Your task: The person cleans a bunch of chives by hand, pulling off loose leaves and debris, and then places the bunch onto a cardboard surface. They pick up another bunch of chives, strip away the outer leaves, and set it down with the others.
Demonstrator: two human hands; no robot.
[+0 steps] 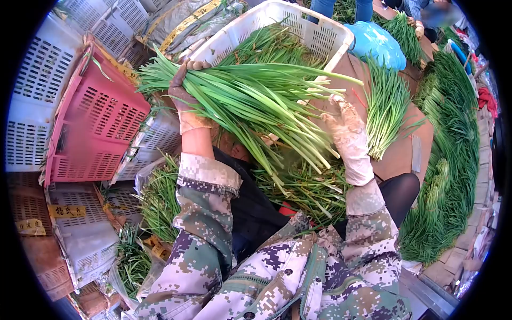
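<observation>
Beside crates (98, 120), left grip (185, 93) holds greens (256, 96)

1 loose bunch of long, slender green stalks (256, 96) is raised, gripped near its leafy end by the left fingers (198, 65); its paler stem ends fan unevenly rightward, some drooping lower.

There are three separate green bunches: one held bunch (250, 96) in the left hand (185, 88), one loose bunch (388, 101) at two o'clock, and one far bunch (402, 38) in another person's hand (419, 29) beyond. One pink crate (104, 114) stands toward ten o'clock, one stalk-filled white crate (326, 41) at twelve; the stacked pale crates (40, 80) around ten overlap too much to count.
</observation>
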